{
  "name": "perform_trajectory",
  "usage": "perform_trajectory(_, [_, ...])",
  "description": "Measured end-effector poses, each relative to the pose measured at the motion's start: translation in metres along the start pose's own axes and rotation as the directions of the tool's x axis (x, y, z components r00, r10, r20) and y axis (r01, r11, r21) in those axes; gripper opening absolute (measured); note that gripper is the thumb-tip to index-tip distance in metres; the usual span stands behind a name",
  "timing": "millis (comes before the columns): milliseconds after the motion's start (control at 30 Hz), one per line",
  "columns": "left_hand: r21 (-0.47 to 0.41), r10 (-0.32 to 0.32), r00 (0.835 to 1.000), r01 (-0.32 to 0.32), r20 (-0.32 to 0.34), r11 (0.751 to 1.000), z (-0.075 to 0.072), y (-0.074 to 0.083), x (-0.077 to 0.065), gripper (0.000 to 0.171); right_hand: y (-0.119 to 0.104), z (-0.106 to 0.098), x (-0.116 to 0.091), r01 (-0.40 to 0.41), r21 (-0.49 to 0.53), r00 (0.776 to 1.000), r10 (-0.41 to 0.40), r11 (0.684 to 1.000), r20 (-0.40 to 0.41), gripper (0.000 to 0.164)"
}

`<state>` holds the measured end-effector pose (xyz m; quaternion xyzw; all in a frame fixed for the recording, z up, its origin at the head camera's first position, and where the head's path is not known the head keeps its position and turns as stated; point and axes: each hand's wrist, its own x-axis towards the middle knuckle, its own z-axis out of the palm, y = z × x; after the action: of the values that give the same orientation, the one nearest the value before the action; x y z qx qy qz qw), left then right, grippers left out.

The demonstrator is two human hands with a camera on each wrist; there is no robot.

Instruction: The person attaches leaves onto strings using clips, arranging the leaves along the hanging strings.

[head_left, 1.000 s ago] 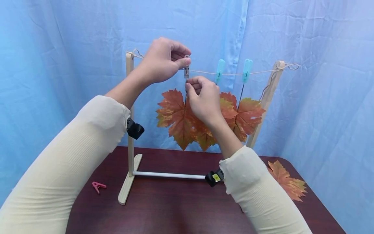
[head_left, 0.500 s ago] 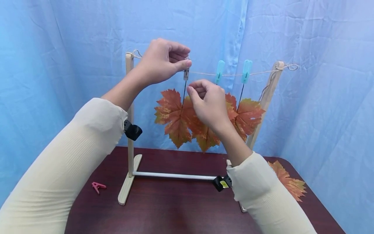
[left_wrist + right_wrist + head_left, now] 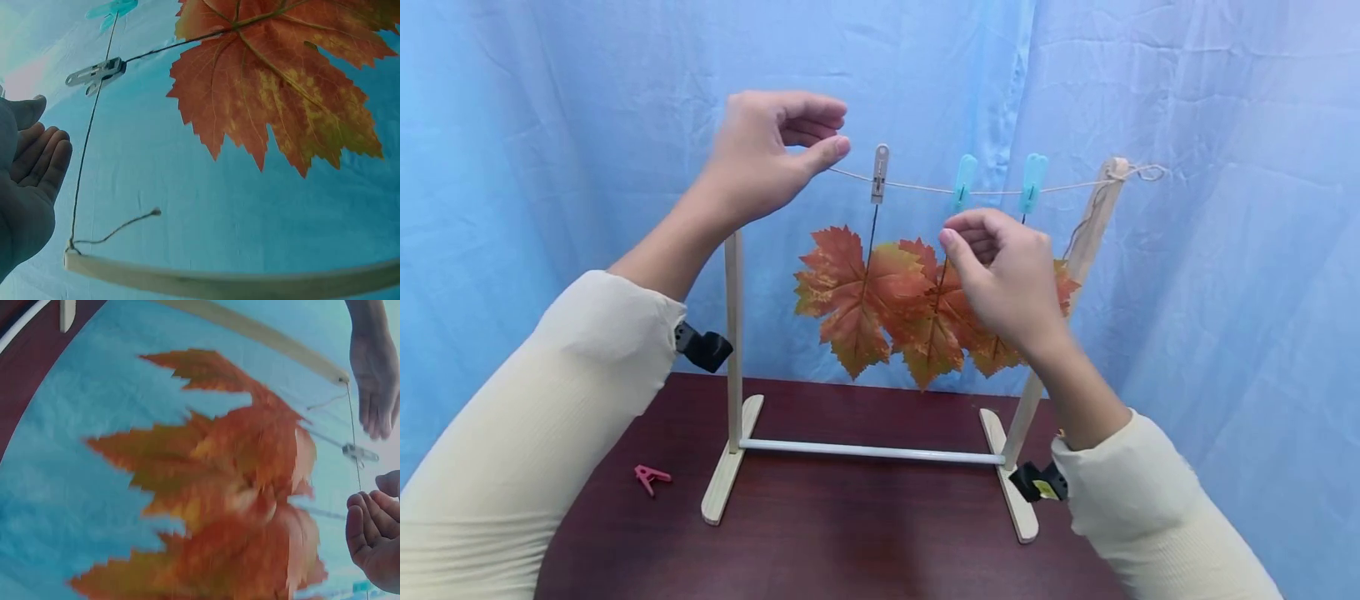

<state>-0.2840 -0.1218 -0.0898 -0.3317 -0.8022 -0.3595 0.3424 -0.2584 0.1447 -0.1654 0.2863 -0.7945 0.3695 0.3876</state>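
Note:
A grey clothespin grips the string and the dark stem of an orange-red maple leaf, which hangs below it. To the left of that clothespin my left hand is raised with loosely bent fingers and nothing in them. My right hand hovers in front of the hanging leaves, thumb and fingers apart from any stem. Two turquoise clothespins sit farther right on the string, with more leaves below, partly hidden by the right hand. In the left wrist view the grey clothespin stands apart from the fingertips.
The string runs between two wooden posts joined by a white rod near the table. On the dark red table lies a pink clothespin at left. Blue curtains hang behind.
My left hand has let go of the grey clothespin and moved left. My right hand has let go of the stem and drawn away to the right and down. The leaf hangs on its own.

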Motion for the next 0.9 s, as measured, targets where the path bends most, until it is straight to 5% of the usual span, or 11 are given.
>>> perform_trajectory(200, [-0.040, 0.006, 0.994, -0.011, -0.108, 0.999, -0.020, -0.011, -0.016, 0.032, 0.018, -0.024, -0.010, 0.093, -0.064, 0.994, -0.097, 0.994, -0.052, 0.014])
perform_trajectory(367, [-0.072, -0.031, 0.985, 0.019, -0.169, 0.997, -0.040, -0.028, -0.032, 0.029, 0.031, -0.048, -0.025, 0.075, -0.150, 0.993, -0.087, 0.986, -0.079, 0.015])
perform_trajectory(633, [-0.222, -0.213, 0.949, 0.161, -0.232, 0.962, -0.070, -0.059, -0.062, 0.025, 0.064, -0.076, -0.048, 0.120, -0.250, 0.984, -0.149, 0.961, -0.101, 0.012])
perform_trajectory(900, [-0.282, -0.373, 0.911, 0.317, -0.174, 0.906, -0.076, -0.096, -0.110, 0.032, 0.107, -0.104, -0.090, 0.105, -0.349, 0.990, -0.130, 0.931, -0.049, 0.016])
